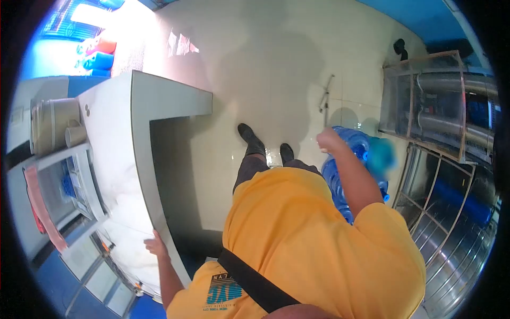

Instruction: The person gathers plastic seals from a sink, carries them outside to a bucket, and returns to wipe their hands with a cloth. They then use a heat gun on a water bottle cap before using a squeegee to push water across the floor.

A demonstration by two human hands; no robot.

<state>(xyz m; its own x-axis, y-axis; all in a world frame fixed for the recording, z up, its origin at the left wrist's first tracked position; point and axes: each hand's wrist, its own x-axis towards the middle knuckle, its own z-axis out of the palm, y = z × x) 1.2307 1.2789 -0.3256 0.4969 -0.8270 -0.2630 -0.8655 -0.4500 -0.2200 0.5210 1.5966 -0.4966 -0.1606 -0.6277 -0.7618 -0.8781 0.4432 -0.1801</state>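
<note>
My left hand rests on the edge of a white table at the left, its fingers loosely apart and holding nothing. On the right side, my right hand has its fingers curled in above the floor; what they hold, if anything, is hidden. Large blue water bottles lie or stand beside and partly under my right forearm. A blurred teal object is just right of them.
A beige container and a mug stand on the left. Framed metal racks line the right side. A thin dark stand is on the tiled floor. Red and blue jugs appear at the upper left.
</note>
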